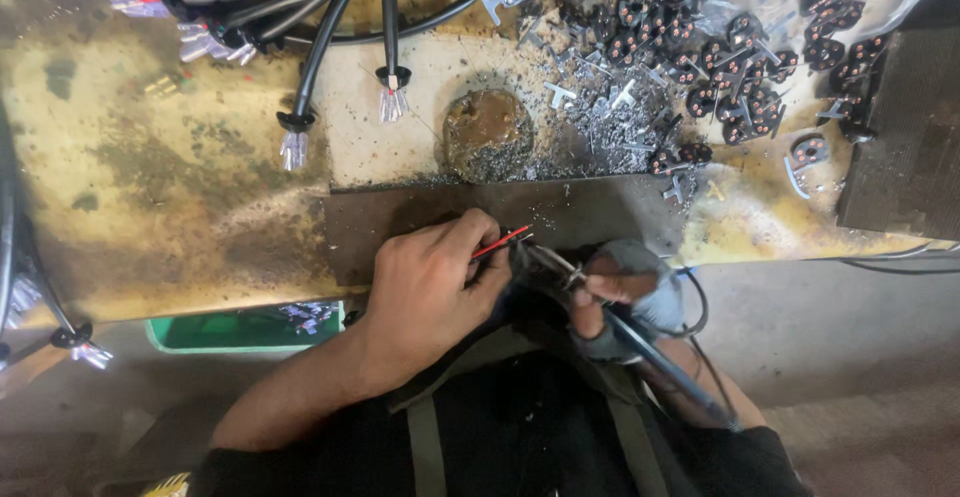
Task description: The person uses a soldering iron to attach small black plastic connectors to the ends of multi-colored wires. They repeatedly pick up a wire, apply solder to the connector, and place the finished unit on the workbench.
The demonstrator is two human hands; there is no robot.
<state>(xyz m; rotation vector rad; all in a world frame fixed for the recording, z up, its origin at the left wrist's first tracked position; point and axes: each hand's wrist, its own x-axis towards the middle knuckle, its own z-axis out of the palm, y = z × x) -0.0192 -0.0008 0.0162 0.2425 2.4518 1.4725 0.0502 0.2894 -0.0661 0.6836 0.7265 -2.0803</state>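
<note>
Red wire (500, 244) in left hand's (425, 297) grip

The left hand (425, 292) lay knuckles up, its fingers (478, 242) curled in a pinch; the right hand (625, 292), partly wrapped in grey, was clenched close beside it; both forearms angled inward.

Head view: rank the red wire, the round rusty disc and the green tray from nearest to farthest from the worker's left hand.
1. Red wire: pinched in the left hand.
2. Green tray: below the bench edge, left of the hand.
3. Round rusty disc: on the bench, beyond the hand.
</note>
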